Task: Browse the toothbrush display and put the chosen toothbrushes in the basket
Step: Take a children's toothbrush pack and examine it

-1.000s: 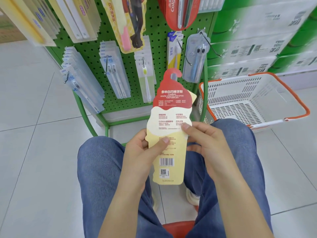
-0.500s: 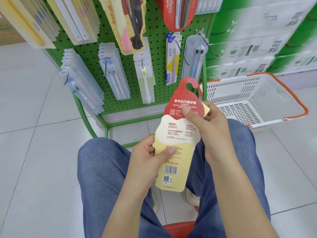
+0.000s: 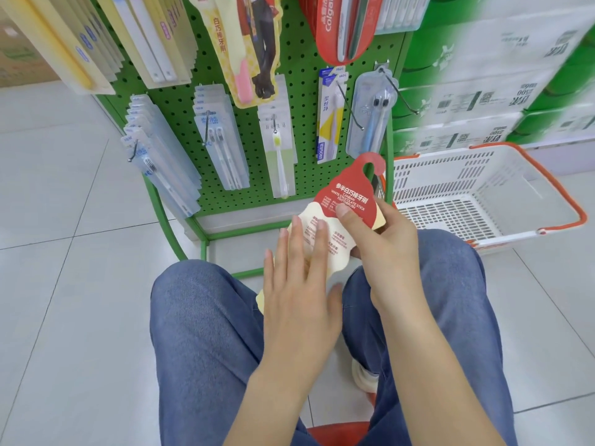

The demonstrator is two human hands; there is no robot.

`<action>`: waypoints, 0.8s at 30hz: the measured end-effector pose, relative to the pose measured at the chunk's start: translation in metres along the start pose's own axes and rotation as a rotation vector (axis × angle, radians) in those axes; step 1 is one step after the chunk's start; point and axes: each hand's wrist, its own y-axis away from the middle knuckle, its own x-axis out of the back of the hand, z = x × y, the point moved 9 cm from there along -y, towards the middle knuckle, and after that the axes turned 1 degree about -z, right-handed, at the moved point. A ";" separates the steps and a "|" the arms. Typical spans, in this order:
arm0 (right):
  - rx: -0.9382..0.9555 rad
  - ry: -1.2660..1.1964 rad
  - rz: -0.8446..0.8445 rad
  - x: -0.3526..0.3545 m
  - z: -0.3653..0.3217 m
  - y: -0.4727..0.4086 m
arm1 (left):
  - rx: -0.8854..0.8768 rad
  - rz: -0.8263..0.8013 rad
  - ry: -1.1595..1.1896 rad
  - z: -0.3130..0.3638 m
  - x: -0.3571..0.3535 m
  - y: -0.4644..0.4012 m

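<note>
A red and cream ice-cream-shaped toothbrush pack point(image 3: 349, 204) is held above my knees, its back side up and its hook end tilted toward the basket. My right hand point(image 3: 383, 239) pinches the pack near its red top, thumb on the print. My left hand point(image 3: 299, 278) lies with straight fingers over the pack's lower half and hides it. A white basket with orange handles point(image 3: 521, 175) stands on the floor at the right, with nothing visible inside. The green pegboard display point(image 3: 296, 75) in front carries hanging toothbrush packs.
Clear packs hang in rows on hooks point(image 3: 222, 146) across the pegboard. A red Colgate pack point(image 3: 338, 27) hangs at the top. Stacked green and white cartons point(image 3: 483, 101) stand behind the basket. My knees in blue jeans sit over a red stool point(image 3: 335, 434) on grey floor tiles.
My left hand let go of the pack's lower edge and now lies flat over it. My right hand carried the pack a little further right toward the basket, tilting it more.
</note>
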 end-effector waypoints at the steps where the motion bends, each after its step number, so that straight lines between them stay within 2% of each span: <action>1: -0.015 -0.027 -0.011 -0.001 0.001 0.000 | 0.001 0.042 0.023 -0.002 0.002 0.000; 4: -0.063 -0.087 -0.071 -0.006 0.002 -0.001 | -0.016 0.132 0.103 -0.005 0.014 -0.001; 9: -0.099 -0.036 -0.168 -0.014 -0.013 -0.010 | 0.137 0.037 0.487 -0.025 0.030 -0.026; 12: -0.027 -0.001 -0.143 -0.009 -0.039 -0.028 | 0.247 0.003 0.799 -0.041 0.041 -0.047; 17: 0.089 0.002 -0.202 -0.023 -0.098 -0.055 | 0.257 -0.051 1.124 -0.031 0.072 -0.080; 19: 0.155 0.015 -0.218 -0.033 -0.127 -0.062 | 0.234 -0.075 1.177 -0.024 0.085 -0.092; 24: 0.381 0.100 -0.198 -0.052 -0.204 -0.070 | 0.164 -0.056 1.074 -0.017 0.118 -0.119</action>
